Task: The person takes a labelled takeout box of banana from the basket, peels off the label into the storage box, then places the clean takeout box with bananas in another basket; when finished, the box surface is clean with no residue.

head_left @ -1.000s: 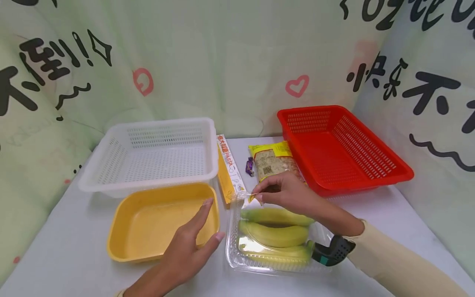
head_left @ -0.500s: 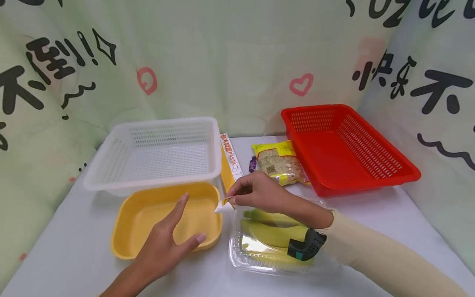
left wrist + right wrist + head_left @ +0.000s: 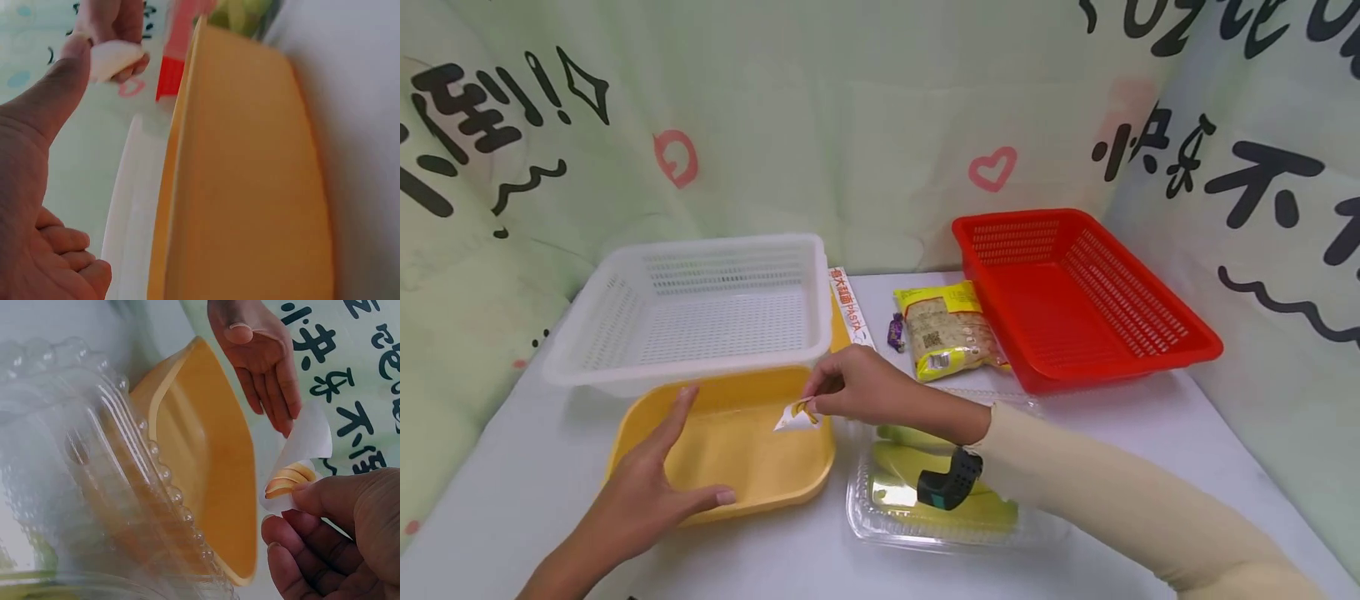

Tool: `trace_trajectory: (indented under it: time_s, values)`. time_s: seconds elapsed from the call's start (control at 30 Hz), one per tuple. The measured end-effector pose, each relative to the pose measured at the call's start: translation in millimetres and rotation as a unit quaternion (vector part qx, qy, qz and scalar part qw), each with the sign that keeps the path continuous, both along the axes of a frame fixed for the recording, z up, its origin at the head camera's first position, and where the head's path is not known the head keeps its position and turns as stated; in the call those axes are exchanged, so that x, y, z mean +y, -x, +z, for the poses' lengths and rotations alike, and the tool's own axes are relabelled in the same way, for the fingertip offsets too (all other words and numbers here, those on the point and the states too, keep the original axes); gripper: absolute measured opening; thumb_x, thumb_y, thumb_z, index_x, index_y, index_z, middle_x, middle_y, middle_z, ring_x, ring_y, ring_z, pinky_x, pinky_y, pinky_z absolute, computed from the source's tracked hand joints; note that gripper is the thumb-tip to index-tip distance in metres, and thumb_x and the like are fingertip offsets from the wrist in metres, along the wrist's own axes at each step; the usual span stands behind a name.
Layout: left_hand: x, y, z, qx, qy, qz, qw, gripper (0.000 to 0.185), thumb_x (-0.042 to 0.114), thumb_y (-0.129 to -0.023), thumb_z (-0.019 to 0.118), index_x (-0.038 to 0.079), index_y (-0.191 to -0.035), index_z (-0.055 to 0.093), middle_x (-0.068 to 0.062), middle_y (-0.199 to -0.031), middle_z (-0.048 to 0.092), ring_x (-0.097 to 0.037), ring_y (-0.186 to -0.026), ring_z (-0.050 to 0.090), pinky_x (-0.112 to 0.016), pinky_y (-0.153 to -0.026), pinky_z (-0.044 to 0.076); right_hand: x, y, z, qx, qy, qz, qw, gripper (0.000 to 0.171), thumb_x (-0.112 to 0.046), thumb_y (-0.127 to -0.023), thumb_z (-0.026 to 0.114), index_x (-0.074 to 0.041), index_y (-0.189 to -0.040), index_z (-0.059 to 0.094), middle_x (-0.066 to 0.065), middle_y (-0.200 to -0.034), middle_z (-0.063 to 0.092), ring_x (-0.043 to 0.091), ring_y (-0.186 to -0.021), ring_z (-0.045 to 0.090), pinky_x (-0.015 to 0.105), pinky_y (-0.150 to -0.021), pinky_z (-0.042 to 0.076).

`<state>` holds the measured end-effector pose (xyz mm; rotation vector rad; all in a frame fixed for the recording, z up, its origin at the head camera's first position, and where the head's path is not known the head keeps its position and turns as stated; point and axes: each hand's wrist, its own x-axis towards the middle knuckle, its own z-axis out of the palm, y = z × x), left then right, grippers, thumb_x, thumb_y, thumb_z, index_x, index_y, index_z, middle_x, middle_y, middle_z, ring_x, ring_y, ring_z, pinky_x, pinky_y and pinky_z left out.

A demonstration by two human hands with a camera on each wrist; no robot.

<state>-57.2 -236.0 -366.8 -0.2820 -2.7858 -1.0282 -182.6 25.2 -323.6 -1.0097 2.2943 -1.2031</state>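
The counter [image 3: 1150,433] carries everything, and the biggest pieces sit farthest from the fingers: a white basket [image 3: 700,308] beyond the left hand and a red basket [image 3: 1075,292] well off to the right of the right hand. Nearer, the yellow tray [image 3: 730,454] lies directly under both hands. The left hand [image 3: 640,500] rests open over its near left rim with fingers [image 3: 673,417] straight and spread, seemingly to steady the tray.

Just right of the tray stands a clear plastic box [image 3: 880,521] with bananas [image 3: 902,467] inside, its lid up; the right forearm crosses above it, so the reach into the tray passes over the fruit. The wrist camera band [image 3: 947,483] hides part of the bananas.

The right hand [image 3: 857,387] hovers above the tray's right inner edge, thumb and fingertips pinched on a small banana sticker [image 3: 797,415], a white scrap with a printed banana. In the right wrist view the sticker hangs curled from the pinch, clear of the tray floor.

Beyond the right hand's knuckles lie a pasta box [image 3: 848,304], a yellow snack packet [image 3: 951,329] and a small purple candy [image 3: 896,332]. None of these blocks the hands.
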Motion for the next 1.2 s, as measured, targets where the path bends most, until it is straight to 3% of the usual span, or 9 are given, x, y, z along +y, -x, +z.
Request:
trace_trajectory:
  time_s: [0.13,0.23,0.33,0.53,0.67,0.8,0.9,1.0,1.2]
  values:
    - [-23.5,-3.0,0.9,-0.010,0.011,0.012,0.9998,0.128,0.037,-0.063,0.091,0.022,-0.158,0.006,-0.011,-0.160,0.018,-0.047,-0.132,0.036,-0.047,-0.105,0.034,-7.4,2.5,-2.8,0.009,-0.012,0.008,1.000,0.003,-0.003,-0.086,0.073,-0.003,-0.089,0.074,-0.005,-0.077,0.069,0.005,-0.070,0.061,0.020,-0.066,0.052]
    - [-37.4,-5.5,-1.5,-0.038,0.010,0.025,0.9989,0.131,0.037,-0.065,0.090,0.023,-0.157,-0.001,-0.015,-0.161,0.006,-0.051,-0.137,0.023,-0.054,-0.109,0.026,-12.1,4.9,-5.6,0.009,-0.016,0.018,1.000,0.004,-0.002,-0.086,0.072,-0.003,-0.090,0.074,-0.004,-0.077,0.069,0.004,-0.070,0.061,0.019,-0.068,0.052]
    - [-45.8,-8.0,-6.6,-0.070,0.017,0.039,0.9967,0.133,0.038,-0.066,0.089,0.022,-0.157,-0.007,-0.021,-0.160,-0.004,-0.053,-0.138,0.015,-0.073,-0.096,0.025,-15.4,7.4,-9.3,0.007,-0.023,0.028,0.999,0.006,-0.001,-0.086,0.070,-0.002,-0.091,0.074,-0.002,-0.078,0.070,0.004,-0.070,0.061,0.018,-0.068,0.052]
    - [-59.4,-16.1,-20.0,-0.069,0.033,0.051,0.9958,0.134,0.037,-0.069,0.088,0.015,-0.155,-0.012,-0.023,-0.159,-0.010,-0.045,-0.144,-0.002,-0.073,-0.102,0.014,-20.2,11.0,-16.5,0.014,-0.040,0.049,0.998,0.009,0.001,-0.086,0.068,0.000,-0.093,0.074,0.000,-0.080,0.071,0.003,-0.070,0.060,0.016,-0.068,0.051]
    - [-67.4,-17.6,-26.4,-0.068,0.049,0.048,0.9953,0.135,0.039,-0.070,0.087,0.007,-0.153,-0.014,-0.023,-0.158,-0.012,-0.033,-0.145,-0.014,-0.064,-0.110,0.002,-22.6,11.2,-18.3,0.018,-0.049,0.043,0.998,0.008,0.001,-0.086,0.069,0.000,-0.092,0.075,0.000,-0.079,0.071,0.003,-0.069,0.060,0.016,-0.068,0.051]
    - [-71.9,-17.5,-32.0,-0.076,0.057,0.047,0.9944,0.135,0.040,-0.070,0.086,0.003,-0.152,-0.014,-0.028,-0.157,-0.011,-0.038,-0.144,-0.012,-0.053,-0.114,-0.003,-24.2,9.7,-20.3,0.015,-0.066,0.041,0.997,0.008,0.001,-0.086,0.069,-0.001,-0.092,0.074,0.000,-0.080,0.070,0.003,-0.070,0.060,0.016,-0.067,0.051]
    - [-73.1,-18.2,-36.3,-0.071,0.053,0.041,0.9952,0.134,0.037,-0.070,0.087,0.002,-0.153,-0.011,-0.029,-0.157,-0.008,-0.043,-0.144,-0.005,-0.026,-0.113,-0.006,-25.3,7.9,-20.8,0.019,-0.080,0.042,0.996,0.008,0.000,-0.087,0.070,-0.001,-0.093,0.074,0.001,-0.081,0.071,0.004,-0.070,0.060,0.016,-0.067,0.051]
    - [-72.2,-17.3,-39.4,-0.060,0.042,0.030,0.9969,0.131,0.033,-0.069,0.088,0.001,-0.154,-0.006,-0.028,-0.158,-0.001,-0.048,-0.142,0.007,-0.004,-0.098,-0.005,-25.1,7.8,-20.9,0.031,-0.091,0.038,0.995,0.008,-0.002,-0.087,0.070,-0.002,-0.093,0.075,-0.001,-0.081,0.070,0.004,-0.070,0.059,0.015,-0.066,0.050]
    - [-68.6,-14.2,-39.6,-0.078,0.042,0.025,0.9957,0.128,0.035,-0.071,0.087,0.003,-0.154,-0.006,-0.024,-0.159,0.000,-0.053,-0.138,0.017,0.000,-0.094,-0.003,-21.4,9.6,-19.6,0.026,-0.093,0.040,0.995,0.007,0.000,-0.087,0.070,-0.002,-0.093,0.074,-0.002,-0.077,0.069,0.005,-0.070,0.059,0.016,-0.066,0.050]
